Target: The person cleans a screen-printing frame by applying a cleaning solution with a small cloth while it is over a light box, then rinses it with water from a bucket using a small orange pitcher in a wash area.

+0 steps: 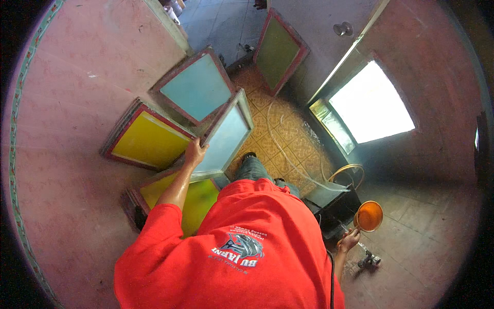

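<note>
My left hand point(195, 152) is closed on the upper left edge of a pale blue framed screen point(222, 139), which looks like a screen-printing frame and stands tilted in front of my legs. On my right, my right hand point(349, 240) grips the handle of an orange water dipper point(369, 216). The dipper's open bowl faces up, beside a black tub point(337, 212); what the bowl holds is too unclear to tell. Left of my held screen lean a stack of yellow screens point(152, 138) with red frames and a light blue screen point(197, 86). Another yellow-green screen point(198, 203) stands nearer me, partly covered by my arm.
A wall tap point(369, 261) juts out near my right hand. A clear hose point(288, 157) trails over the brown tiled floor point(296, 136) to the tub. An olive screen point(278, 51) leans by the door point(329, 36). A bright white panel point(373, 105) glows at right.
</note>
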Demonstrator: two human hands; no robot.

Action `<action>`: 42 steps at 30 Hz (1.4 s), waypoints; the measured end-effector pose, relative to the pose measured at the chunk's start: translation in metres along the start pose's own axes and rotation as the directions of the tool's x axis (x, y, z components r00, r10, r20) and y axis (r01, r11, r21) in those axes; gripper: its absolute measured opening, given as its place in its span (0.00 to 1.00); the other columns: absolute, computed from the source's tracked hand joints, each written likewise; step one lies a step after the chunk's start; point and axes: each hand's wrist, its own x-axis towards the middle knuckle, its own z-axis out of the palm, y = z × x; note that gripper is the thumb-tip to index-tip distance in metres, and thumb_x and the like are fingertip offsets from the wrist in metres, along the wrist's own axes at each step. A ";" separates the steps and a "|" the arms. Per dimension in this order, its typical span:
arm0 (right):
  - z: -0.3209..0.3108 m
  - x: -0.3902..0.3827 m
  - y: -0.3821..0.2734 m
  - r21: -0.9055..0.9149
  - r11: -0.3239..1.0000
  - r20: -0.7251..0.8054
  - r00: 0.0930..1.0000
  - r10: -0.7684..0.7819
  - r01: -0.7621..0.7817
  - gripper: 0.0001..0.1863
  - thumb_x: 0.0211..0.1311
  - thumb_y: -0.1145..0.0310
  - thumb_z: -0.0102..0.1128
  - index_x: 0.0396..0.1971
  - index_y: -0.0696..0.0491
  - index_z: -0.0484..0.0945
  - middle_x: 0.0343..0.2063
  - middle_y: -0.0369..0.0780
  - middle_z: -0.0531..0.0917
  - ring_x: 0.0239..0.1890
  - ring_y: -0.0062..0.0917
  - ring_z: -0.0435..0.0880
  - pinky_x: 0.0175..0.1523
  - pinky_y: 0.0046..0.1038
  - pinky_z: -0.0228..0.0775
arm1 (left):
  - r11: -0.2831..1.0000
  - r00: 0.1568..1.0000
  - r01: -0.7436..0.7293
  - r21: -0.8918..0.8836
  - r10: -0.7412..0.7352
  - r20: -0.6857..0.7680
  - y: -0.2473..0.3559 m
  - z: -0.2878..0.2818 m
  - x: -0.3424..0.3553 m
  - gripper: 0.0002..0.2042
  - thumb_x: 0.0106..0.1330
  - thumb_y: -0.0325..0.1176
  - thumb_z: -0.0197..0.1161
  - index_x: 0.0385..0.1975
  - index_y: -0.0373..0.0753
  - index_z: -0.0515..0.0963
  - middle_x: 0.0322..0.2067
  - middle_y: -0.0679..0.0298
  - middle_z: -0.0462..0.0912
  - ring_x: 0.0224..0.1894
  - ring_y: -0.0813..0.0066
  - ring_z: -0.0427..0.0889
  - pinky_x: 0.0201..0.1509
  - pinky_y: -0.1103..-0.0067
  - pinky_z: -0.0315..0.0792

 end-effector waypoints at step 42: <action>0.069 -0.047 -0.052 -0.238 0.971 -0.058 0.998 -0.032 0.017 0.13 0.67 0.59 0.47 0.36 0.54 0.69 0.24 0.35 0.76 0.15 0.16 0.71 0.17 0.17 0.60 | 0.642 0.597 -0.090 0.761 -0.577 0.557 -0.058 0.038 0.254 0.12 0.46 0.44 0.73 0.21 0.45 0.82 0.32 0.66 0.84 0.30 0.77 0.77 0.35 0.74 0.72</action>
